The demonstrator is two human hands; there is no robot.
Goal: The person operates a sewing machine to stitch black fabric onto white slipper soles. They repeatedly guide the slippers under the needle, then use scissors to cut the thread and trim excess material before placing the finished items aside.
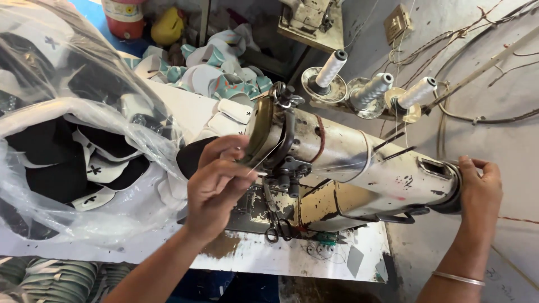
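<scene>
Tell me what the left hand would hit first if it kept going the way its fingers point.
The left hand points up and right toward the sewing machine's head. Most likely it meets the face plate and thread guides there first, though depth is hard to judge.

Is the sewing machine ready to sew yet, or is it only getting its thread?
Done: three thread cones stand behind. In hand: the left hand pinches thread by the sewing machine head; the right hand grips its wheel end. Left: cut pieces wait in the plastic bag; none lies under the needle.
</scene>
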